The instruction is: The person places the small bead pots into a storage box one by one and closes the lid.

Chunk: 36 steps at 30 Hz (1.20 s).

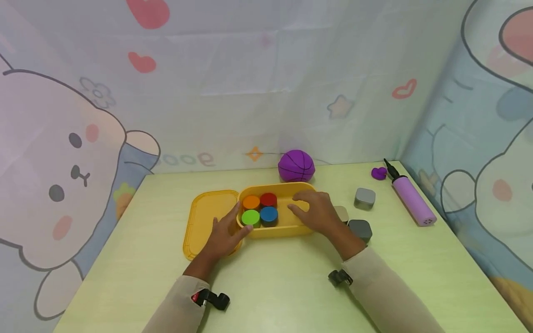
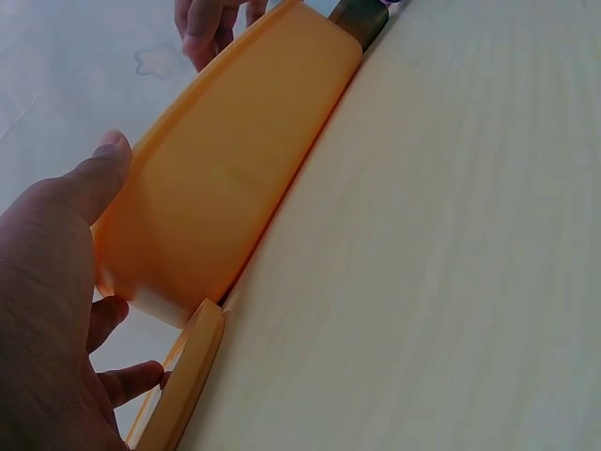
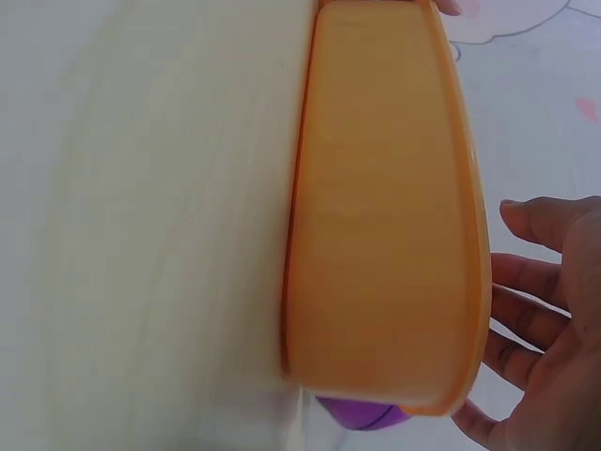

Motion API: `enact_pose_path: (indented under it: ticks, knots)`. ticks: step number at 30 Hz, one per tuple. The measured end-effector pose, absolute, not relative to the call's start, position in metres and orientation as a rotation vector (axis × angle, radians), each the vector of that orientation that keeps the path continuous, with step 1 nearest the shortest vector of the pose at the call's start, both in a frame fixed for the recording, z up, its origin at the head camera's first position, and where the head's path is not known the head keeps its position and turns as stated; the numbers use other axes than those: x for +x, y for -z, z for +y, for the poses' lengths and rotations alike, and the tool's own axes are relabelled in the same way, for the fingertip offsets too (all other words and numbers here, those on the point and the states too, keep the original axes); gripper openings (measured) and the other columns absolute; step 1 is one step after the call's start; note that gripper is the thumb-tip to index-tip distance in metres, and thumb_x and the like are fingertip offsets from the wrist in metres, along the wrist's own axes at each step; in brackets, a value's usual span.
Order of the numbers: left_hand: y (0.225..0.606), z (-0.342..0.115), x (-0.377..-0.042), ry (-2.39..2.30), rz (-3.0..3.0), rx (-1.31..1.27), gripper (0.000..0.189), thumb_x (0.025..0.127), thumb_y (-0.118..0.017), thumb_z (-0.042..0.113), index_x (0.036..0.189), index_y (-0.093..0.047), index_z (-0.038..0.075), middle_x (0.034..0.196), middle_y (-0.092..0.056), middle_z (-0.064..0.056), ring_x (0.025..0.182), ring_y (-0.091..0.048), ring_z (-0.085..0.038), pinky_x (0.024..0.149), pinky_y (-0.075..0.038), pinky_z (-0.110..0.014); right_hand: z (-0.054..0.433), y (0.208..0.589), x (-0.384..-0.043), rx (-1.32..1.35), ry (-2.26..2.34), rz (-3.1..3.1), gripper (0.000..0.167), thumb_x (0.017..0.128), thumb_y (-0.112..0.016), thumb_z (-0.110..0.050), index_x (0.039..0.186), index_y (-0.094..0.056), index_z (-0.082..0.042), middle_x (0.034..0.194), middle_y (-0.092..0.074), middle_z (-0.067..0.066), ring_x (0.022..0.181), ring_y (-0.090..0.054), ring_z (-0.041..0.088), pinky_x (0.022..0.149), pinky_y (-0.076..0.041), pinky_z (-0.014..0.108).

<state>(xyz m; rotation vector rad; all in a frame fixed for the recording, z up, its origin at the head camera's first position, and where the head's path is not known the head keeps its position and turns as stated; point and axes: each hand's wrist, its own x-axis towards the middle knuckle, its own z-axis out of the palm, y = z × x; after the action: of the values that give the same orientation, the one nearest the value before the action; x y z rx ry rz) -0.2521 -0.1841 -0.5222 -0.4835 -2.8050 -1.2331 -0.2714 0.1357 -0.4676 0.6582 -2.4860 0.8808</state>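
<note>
Because the yellow plastic box (image 1: 281,231) might slide, perhaps, the left hand (image 1: 225,235) holds it. The right hand (image 1: 318,212) grips nothing.

The person wears long, pale beige sleeves, the left sleeve (image 1: 176,307) and the right sleeve (image 1: 393,289) both plain and softly creased, ending in simple cuffs at the wrists. Beyond the cuffs, the left hand (image 1: 225,235) and the right hand (image 1: 317,211) are bare. A small black wrist camera (image 1: 220,301) is worn at the left cuff, its mount marked with a bright red patch, its outer end a rounded block. At the right cuff sits another small camera (image 1: 335,277), also black and chunky.
</note>
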Motion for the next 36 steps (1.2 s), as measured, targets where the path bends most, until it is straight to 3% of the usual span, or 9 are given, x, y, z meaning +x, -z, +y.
enact_pose_path:
  ticks: [4, 13, 23, 36]
  knots:
    - [0.521, -0.184, -0.254, 1.226, -2.797, -0.493, 0.088, 0.106, -0.068, 0.048, 0.176, -0.024, 0.018, 0.180, -0.031, -0.005, 0.169, -0.028, -0.035, 0.131, 0.007, -0.079, 0.152, 0.465, -0.272, 0.668, -0.913, -2.436, 0.028, 0.094, -0.085, -0.017, 0.112, -0.083, 0.004, 0.111, -0.083, 0.018, 0.112, -0.077, 0.040, 0.102, -0.061, 0.060]
    - [0.518, -0.184, -0.256, 1.192, -2.809, -0.498, 0.088, 0.107, -0.068, 0.048, 0.176, -0.023, 0.015, 0.180, -0.032, -0.007, 0.168, -0.029, -0.037, 0.130, 0.007, -0.081, 0.196, 0.463, -0.278, 0.548, -1.004, -2.526, 0.031, 0.098, -0.082, -0.016, 0.120, -0.080, 0.006, 0.137, -0.074, 0.024, 0.135, -0.064, 0.047, 0.116, -0.051, 0.065]
    - [0.518, -0.183, -0.252, 1.225, -2.815, -0.482, 0.088, 0.106, -0.068, 0.048, 0.176, -0.024, 0.019, 0.180, -0.032, -0.006, 0.169, -0.029, -0.035, 0.130, 0.008, -0.079, 0.238, 0.462, -0.275, 0.407, -1.049, -2.550, 0.030, 0.102, -0.080, -0.019, 0.122, -0.080, 0.003, 0.137, -0.075, 0.024, 0.137, -0.061, 0.047, 0.120, -0.046, 0.067]
    - [0.521, -0.182, -0.252, 1.206, -2.810, -0.480, 0.087, 0.107, -0.067, 0.047, 0.176, -0.024, 0.018, 0.179, -0.034, -0.009, 0.168, -0.031, -0.038, 0.129, 0.006, -0.082, 0.286, 0.492, -0.283, 0.253, -1.232, -2.444, 0.028, 0.101, -0.079, -0.013, 0.123, -0.078, 0.005, 0.145, -0.069, 0.024, 0.147, -0.052, 0.046, 0.123, -0.038, 0.070]
